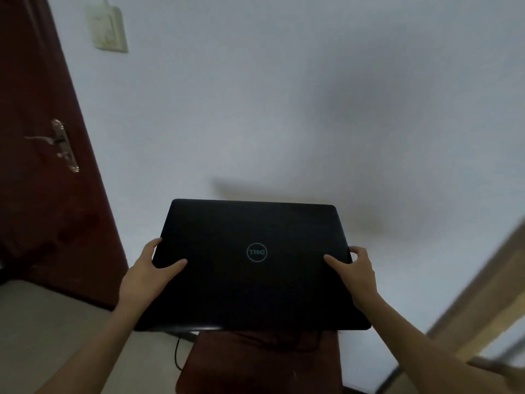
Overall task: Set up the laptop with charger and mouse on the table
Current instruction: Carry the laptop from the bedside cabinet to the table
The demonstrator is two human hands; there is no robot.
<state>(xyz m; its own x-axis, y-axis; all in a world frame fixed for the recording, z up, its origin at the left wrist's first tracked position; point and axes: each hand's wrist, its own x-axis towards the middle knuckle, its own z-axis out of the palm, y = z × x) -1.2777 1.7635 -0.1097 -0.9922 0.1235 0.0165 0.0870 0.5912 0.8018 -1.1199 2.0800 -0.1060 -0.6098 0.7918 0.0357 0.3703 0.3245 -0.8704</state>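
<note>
Laptop point(255, 288) up in the air, lid shut, logo facing the camera, resting on no surface. Clasped at both side edges: left grip point(153, 265) closed on the left edge, thumb flat on the lid and fingers curled round the side; right grip point(356, 268) closed likewise on the right edge. Hangs over a dark red stool point(255, 365), with a black cable point(176, 354) looping down past the stool's left side. Cannot tell whether charger lead or mouse lead, nor whether plugged into the machine.

Seems early in the job: carrying only, nothing set down yet. No table clearly in sight. Blurred pale wooden frame point(468, 294) at the right, possibly part of one, too smeared to say. Left to do, judging from this: place on the table, open the lid, connect the charger, lay out the mouse. No mouse visible anywhere.
</note>
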